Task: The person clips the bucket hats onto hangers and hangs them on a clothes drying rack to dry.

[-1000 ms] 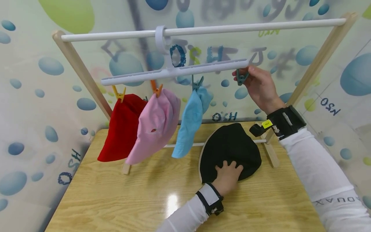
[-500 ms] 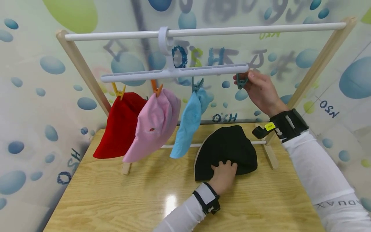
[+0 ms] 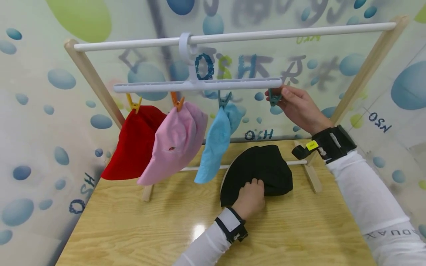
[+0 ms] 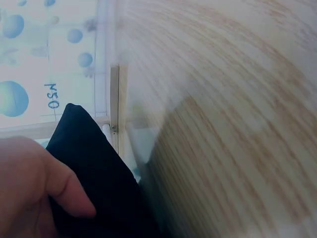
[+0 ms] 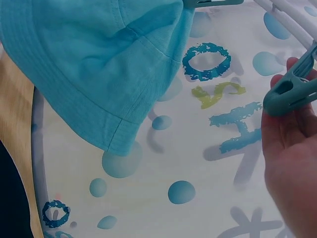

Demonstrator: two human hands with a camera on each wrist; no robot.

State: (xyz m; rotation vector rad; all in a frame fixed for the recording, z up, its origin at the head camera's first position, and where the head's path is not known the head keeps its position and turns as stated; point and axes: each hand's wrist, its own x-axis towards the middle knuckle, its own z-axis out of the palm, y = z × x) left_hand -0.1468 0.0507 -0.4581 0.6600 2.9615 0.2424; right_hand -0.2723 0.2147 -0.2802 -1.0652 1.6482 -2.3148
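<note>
On the table lies a folded black bucket hat (image 3: 271, 166). My left hand (image 3: 251, 197) grips its near side, fingers curled into the cloth; in the left wrist view the thumb (image 4: 74, 196) presses on the black fabric. Up at the right end of the white hanger (image 3: 199, 85), my right hand (image 3: 301, 109) holds a dark green clip (image 3: 274, 99) between thumb and fingers. The right wrist view has this clip (image 5: 287, 96) with no cloth in it. A light blue hat (image 3: 216, 144) hangs from another green clip to its left.
A pink hat (image 3: 179, 136) hangs from an orange clip, a red hat (image 3: 133, 147) from a yellow one. The hanger hooks over the white bar (image 3: 266, 34) of a wooden-sided rack. A low rod (image 3: 199, 168) runs behind the black hat near the patterned wall.
My left fingers have gone from spread on the black hat to curled, and the hat has slid slightly left. The hanger's right end has come down with my right hand, making it nearly level.
</note>
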